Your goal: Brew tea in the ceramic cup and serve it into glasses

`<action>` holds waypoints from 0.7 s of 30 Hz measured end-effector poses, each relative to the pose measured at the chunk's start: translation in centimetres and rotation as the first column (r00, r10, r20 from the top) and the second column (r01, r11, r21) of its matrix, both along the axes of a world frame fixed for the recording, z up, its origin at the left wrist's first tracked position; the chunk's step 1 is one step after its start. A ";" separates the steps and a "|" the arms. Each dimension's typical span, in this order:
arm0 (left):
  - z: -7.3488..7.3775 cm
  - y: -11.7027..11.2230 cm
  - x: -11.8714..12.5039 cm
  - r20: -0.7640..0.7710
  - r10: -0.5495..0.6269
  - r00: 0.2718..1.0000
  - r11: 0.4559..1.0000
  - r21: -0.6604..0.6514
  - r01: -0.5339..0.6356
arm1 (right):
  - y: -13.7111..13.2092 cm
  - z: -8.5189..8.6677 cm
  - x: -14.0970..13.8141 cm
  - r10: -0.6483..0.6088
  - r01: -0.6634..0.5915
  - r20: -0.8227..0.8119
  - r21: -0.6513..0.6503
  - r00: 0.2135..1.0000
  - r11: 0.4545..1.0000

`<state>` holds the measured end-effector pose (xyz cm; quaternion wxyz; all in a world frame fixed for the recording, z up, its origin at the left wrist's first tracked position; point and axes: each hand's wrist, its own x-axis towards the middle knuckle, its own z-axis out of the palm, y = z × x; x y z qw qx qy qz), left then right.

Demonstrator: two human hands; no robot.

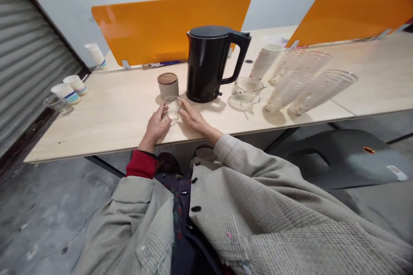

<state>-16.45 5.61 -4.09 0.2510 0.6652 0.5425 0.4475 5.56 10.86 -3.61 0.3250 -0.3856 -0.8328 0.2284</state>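
A small clear glass cup (173, 113) stands near the front of the table, between my two hands. My left hand (157, 125) is curled round its left side, thumb towards me. From the right, my right hand (193, 117) presses its fingers against the glass. Just behind the cup is a grey canister (168, 89) with a wooden lid. The tall black electric kettle (206, 66) stands behind my right hand, its handle turned to the right. Further right, a ribbed glass cup (247, 90) sits on a clear saucer with a spoon in it.
Stacked clear plastic cups (319, 92) lean at the right, beside a stack of paper cups (266, 61). Several paper cups (66, 93) and a clear glass (61, 105) stand at the left end. Orange dividers (174, 25) line the back. A grey stool (342, 159) is at the lower right.
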 end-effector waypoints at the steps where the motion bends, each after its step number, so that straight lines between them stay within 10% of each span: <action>1: 0.1 -0.1 0.0 -0.018 0.006 1.000 1.000 -0.021 -0.006 | -0.1 0.0 -0.2 0.005 -0.005 -0.005 -0.021 1.000 1.000; 8: 0.9 -1.0 0.2 -0.017 0.025 1.000 0.999 -0.032 -0.026 | -1.2 0.5 0.9 0.049 -0.054 -0.079 -0.065 0.996 0.996; 15: 1.0 -0.8 0.3 0.058 0.056 0.997 0.998 -0.040 -0.054 | 2.9 3.9 5.0 -0.298 0.292 -0.121 -0.067 0.947 0.954; 21: 0.8 -1.0 0.1 0.176 0.024 0.984 0.999 -0.043 -0.017 | 5.3 5.5 5.8 -0.301 0.283 -0.115 -0.148 0.947 0.947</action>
